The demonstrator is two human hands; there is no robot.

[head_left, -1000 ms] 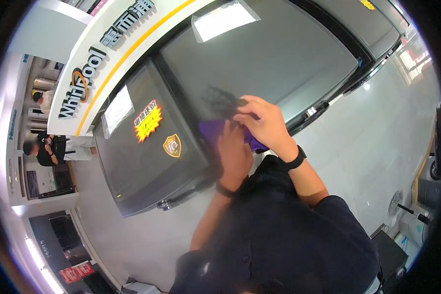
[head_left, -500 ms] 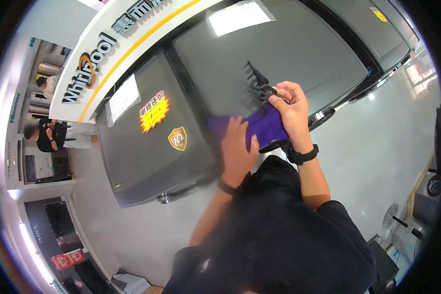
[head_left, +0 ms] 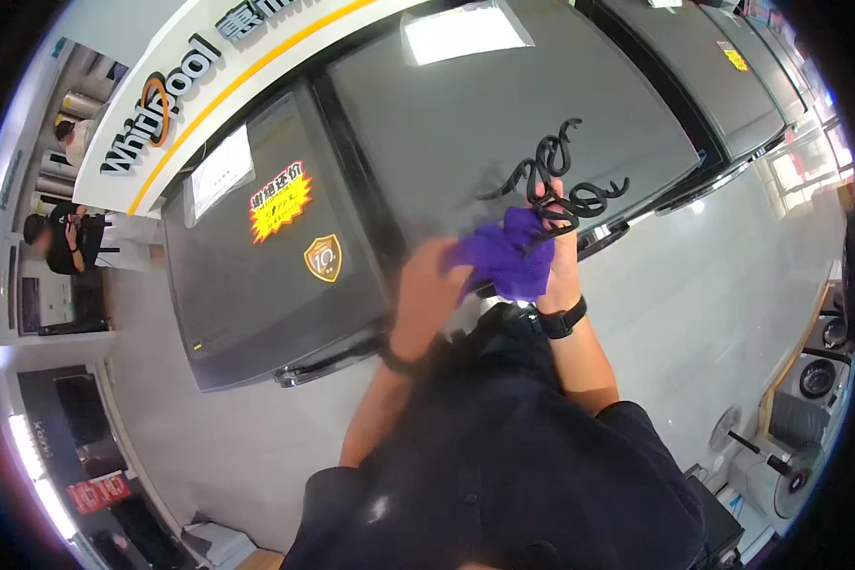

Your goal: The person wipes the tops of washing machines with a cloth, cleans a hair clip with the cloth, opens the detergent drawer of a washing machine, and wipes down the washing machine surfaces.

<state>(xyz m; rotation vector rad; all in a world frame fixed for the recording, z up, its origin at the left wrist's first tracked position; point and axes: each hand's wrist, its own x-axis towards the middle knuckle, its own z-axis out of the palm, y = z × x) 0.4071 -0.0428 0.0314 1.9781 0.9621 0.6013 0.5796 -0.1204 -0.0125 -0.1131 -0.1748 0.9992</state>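
Observation:
A black hair claw clip (head_left: 548,190) with curling loops is in my right hand (head_left: 563,261), above the dark refrigerator door (head_left: 418,114). The fingers of that hand are partly hidden behind the clip. A crumpled purple cloth (head_left: 515,255) hangs against the clip's lower side and my right palm. My left hand (head_left: 426,294), smeared by motion, grips the cloth's left end. Dark bands circle both wrists.
A second dark door (head_left: 275,285) with a yellow price sticker (head_left: 280,201) stands to the left. White Whirlpool signage (head_left: 152,123) curves behind. A person in black (head_left: 78,239) is far left; a fan (head_left: 727,429) stands lower right.
The claw clip has turned, so its curled loops face me instead of its teeth. My left hand has moved left and down with the cloth's end, and the cloth is more bunched.

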